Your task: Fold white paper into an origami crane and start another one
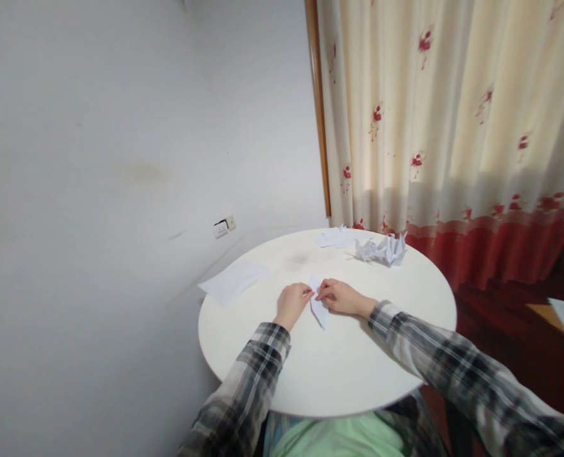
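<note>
One folded white paper (319,310) is held near the middle of a round white worktop (353,374), its left edge pinched by the left hand (293,301). Its right side is touched by the right hand (342,297), fingers bent; whether they grip cannot be told. A flat sheet (233,281) is placed farther left; folded paper shapes (387,250) are clustered at the far right, before a flowered curtain (453,127).

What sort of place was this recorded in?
Probably a room in a home, though an office can't be ruled out: a floral curtain hangs beside a plain wall with a socket, and a round white table stands against that wall.
</note>
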Motion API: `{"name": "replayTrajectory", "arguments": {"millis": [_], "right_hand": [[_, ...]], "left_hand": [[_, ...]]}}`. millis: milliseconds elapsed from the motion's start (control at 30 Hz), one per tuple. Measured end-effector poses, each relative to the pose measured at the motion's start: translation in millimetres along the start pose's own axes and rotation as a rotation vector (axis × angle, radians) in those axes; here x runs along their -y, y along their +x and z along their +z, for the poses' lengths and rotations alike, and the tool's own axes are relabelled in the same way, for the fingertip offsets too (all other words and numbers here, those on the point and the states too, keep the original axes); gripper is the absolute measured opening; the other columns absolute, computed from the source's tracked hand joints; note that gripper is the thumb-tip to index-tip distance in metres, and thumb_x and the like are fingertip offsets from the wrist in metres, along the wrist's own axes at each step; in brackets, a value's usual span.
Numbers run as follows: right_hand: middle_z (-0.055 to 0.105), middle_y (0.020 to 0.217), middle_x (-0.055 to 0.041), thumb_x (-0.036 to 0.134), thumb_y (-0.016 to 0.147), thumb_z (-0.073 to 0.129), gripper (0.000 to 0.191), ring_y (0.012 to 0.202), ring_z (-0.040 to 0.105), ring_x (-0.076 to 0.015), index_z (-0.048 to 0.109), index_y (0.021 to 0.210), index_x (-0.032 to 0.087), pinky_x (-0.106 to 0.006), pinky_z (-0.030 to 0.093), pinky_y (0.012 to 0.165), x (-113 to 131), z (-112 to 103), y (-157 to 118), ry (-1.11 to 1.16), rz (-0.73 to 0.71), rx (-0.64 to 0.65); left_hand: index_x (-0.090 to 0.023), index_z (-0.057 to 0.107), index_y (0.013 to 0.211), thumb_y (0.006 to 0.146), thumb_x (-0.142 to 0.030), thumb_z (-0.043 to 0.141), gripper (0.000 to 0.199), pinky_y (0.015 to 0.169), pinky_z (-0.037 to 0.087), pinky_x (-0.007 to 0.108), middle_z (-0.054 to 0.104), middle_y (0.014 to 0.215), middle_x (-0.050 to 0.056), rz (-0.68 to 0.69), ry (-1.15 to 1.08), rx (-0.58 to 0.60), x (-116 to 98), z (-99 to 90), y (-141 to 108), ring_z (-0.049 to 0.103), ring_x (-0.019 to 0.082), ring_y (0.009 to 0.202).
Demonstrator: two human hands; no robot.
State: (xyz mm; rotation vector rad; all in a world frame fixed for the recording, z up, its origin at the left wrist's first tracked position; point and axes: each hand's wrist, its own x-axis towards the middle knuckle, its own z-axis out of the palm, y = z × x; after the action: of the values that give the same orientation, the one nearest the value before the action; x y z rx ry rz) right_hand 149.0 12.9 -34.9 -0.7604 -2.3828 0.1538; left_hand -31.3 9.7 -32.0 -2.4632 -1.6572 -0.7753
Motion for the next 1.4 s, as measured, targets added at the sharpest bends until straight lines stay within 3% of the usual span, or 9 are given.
{"name": "replayTrajectory", "arguments": {"millis": [167, 333, 600, 833, 1067, 1400], "right_hand": [[0.057, 0.085, -0.0038, 0.010, 0.070, 0.047, 0.028, 0.080, 0.052, -0.0133, 0.066, 0.087, 0.020, -0.025, 0.041, 0.076, 2, 0, 0, -0.004, -0.006, -0.007], [0.057, 0.084, -0.0037, 0.010, 0.069, 0.046, 0.028, 0.079, 0.052, -0.0131, 0.067, 0.086, 0.020, -0.025, 0.041, 0.075, 4, -1, 0, -0.008, 0.003, -0.012], [0.057, 0.083, -0.0036, 0.010, 0.069, 0.046, 0.029, 0.079, 0.051, -0.0131, 0.067, 0.086, 0.019, -0.024, 0.041, 0.075, 2, 0, 0, -0.009, -0.008, -0.002], [0.057, 0.084, -0.0038, 0.009, 0.068, 0.046, 0.029, 0.080, 0.051, -0.0131, 0.067, 0.086, 0.019, -0.024, 0.041, 0.076, 4, -1, 0, -0.003, 0.003, -0.006], [0.057, 0.084, -0.0037, 0.009, 0.068, 0.047, 0.029, 0.080, 0.051, -0.0133, 0.067, 0.086, 0.020, -0.025, 0.041, 0.077, 7, -3, 1, 0.000, -0.001, -0.003], [0.057, 0.085, -0.0040, 0.009, 0.069, 0.047, 0.028, 0.080, 0.051, -0.0132, 0.067, 0.084, 0.019, -0.025, 0.041, 0.076, 4, -1, 1, 0.008, 0.013, -0.012]], "left_hand": [[-0.023, 0.064, 0.078, 0.080, -0.036, 0.043, 0.025, 0.067, 0.036, 0.026, 0.065, 0.077, 0.005, 0.006, 0.107, 0.064, -6, -5.9, -2, 0.057, 0.017, 0.075], [-0.024, 0.061, 0.089, 0.080, -0.034, 0.043, 0.022, 0.072, 0.037, 0.024, 0.064, 0.086, 0.004, -0.012, 0.078, 0.086, -8, -7.1, -3, 0.056, 0.016, 0.083], [-0.022, 0.058, 0.094, 0.083, -0.033, 0.039, 0.024, 0.072, 0.039, 0.025, 0.063, 0.089, 0.005, 0.048, 0.124, 0.083, -6, -1.5, -3, 0.057, 0.016, 0.083], [-0.021, 0.056, 0.099, 0.083, -0.030, 0.040, 0.025, 0.080, 0.038, 0.025, 0.062, 0.097, 0.006, 0.023, 0.064, 0.088, -5, 0.3, -3, 0.054, 0.016, 0.093], [-0.017, 0.054, 0.105, 0.084, -0.026, 0.037, 0.028, 0.088, 0.036, 0.029, 0.055, 0.113, 0.010, 0.103, 0.095, 0.099, -2, 3.4, -1, 0.048, 0.018, 0.106], [-0.019, 0.052, 0.109, 0.084, -0.031, 0.034, 0.033, 0.089, 0.036, 0.032, 0.052, 0.117, 0.009, 0.077, 0.132, 0.106, -1, 0.1, 0, 0.045, 0.019, 0.107]]}}
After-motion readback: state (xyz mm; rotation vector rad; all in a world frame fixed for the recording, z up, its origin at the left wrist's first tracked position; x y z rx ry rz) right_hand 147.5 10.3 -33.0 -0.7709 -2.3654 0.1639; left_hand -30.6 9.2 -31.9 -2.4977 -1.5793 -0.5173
